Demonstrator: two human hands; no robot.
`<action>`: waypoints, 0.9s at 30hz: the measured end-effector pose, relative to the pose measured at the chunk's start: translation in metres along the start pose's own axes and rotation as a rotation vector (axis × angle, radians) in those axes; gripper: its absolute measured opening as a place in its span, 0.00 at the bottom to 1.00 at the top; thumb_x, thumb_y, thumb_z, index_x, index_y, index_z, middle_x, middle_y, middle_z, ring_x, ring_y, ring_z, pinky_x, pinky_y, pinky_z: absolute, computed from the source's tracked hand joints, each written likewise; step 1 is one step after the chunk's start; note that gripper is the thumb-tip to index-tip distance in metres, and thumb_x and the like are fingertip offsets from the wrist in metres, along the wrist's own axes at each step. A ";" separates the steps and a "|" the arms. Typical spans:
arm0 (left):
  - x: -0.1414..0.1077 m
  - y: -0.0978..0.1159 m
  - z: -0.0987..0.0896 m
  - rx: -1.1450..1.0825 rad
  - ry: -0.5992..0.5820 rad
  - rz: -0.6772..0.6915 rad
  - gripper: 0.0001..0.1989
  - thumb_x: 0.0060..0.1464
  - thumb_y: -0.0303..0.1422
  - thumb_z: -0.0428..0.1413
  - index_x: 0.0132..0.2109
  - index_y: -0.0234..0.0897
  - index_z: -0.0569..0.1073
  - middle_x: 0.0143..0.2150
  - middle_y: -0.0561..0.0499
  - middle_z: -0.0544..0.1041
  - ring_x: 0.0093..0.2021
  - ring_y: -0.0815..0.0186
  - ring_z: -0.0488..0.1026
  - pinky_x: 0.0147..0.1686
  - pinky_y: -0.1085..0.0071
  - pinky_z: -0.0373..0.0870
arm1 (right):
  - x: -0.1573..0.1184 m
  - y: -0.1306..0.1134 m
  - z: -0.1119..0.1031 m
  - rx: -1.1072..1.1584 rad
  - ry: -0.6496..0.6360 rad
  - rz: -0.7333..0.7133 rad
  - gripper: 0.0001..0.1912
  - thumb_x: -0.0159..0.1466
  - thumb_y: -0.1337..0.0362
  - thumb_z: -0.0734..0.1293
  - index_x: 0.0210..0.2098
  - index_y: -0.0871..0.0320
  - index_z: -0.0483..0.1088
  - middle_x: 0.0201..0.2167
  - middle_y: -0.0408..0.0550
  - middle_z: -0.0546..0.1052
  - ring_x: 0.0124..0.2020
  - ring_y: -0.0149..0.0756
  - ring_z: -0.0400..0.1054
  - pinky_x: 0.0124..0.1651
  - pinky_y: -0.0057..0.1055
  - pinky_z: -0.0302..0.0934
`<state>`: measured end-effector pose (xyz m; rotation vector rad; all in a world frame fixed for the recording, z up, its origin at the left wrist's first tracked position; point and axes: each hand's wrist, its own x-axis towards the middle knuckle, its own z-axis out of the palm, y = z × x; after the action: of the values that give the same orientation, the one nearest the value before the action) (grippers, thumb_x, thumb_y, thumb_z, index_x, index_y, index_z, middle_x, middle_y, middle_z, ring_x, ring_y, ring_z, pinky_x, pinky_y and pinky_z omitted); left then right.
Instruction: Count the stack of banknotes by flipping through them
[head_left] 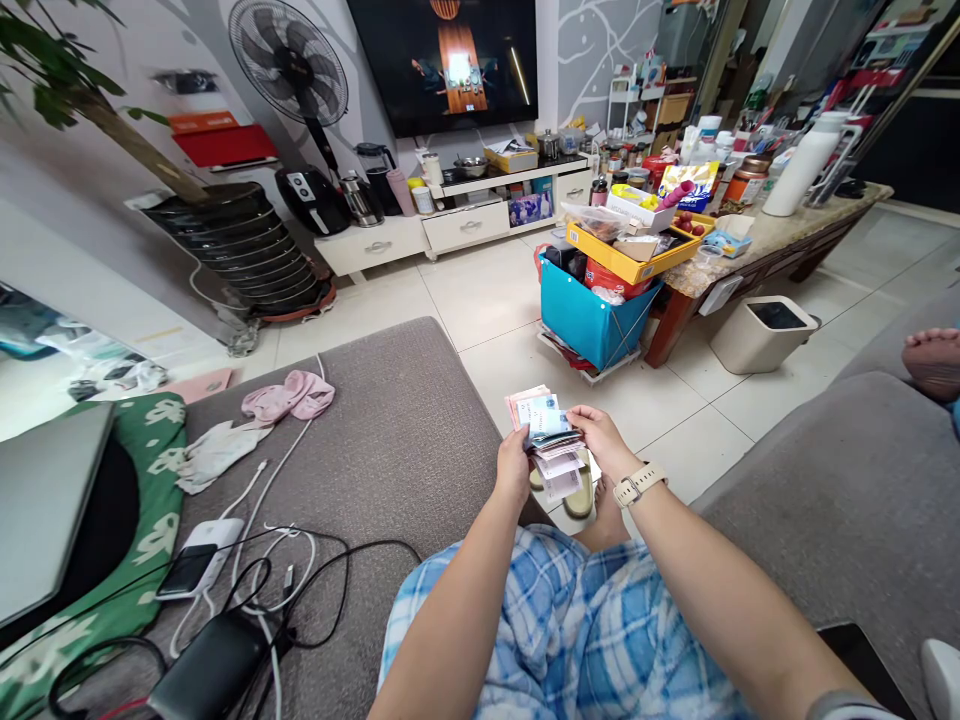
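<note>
A loose stack of banknotes [555, 462] is spread between my two hands, above my knees and the floor. Several notes fan out, pinkish ones at the upper left, bluish ones in the middle, pale purplish ones hanging below. My left hand [513, 462] grips the stack's left side, fingers closed. With its thumb and fingers pinched, my right hand [604, 440] holds the upper right edge of the notes. A beige watch strap [640, 484] circles my right wrist. Beneath the notes, a green slipper [578, 490] shows in part.
Left of me, the grey sofa [390, 420] carries tangled cables, a black power adapter [214, 665], a white power bank, cloths and a laptop [49, 500]. Ahead stand a blue bin [592, 315] and a crowded table [840, 225]. A beige trash can [765, 335] stands right. Another person's foot [932, 362] rests at far right.
</note>
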<state>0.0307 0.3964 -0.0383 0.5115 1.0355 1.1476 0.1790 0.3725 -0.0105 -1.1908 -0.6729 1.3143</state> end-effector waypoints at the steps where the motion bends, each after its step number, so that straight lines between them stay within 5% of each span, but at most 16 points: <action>1: 0.000 0.000 0.000 0.003 0.001 0.000 0.15 0.41 0.39 0.65 0.35 0.33 0.78 0.30 0.50 0.80 0.30 0.65 0.75 0.33 0.70 0.70 | 0.000 0.000 0.000 0.001 0.004 -0.002 0.22 0.43 0.47 0.79 0.23 0.55 0.71 0.20 0.39 0.68 0.24 0.32 0.61 0.30 0.31 0.53; 27: 0.000 0.001 0.001 -0.010 -0.006 0.002 0.17 0.40 0.40 0.66 0.36 0.32 0.79 0.31 0.49 0.81 0.31 0.63 0.76 0.34 0.68 0.70 | -0.002 -0.002 0.003 0.019 -0.016 0.011 0.21 0.44 0.49 0.78 0.22 0.55 0.70 0.19 0.39 0.68 0.23 0.32 0.60 0.29 0.31 0.51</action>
<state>0.0310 0.3969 -0.0368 0.5076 1.0239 1.1515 0.1770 0.3716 -0.0075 -1.1713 -0.6653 1.3377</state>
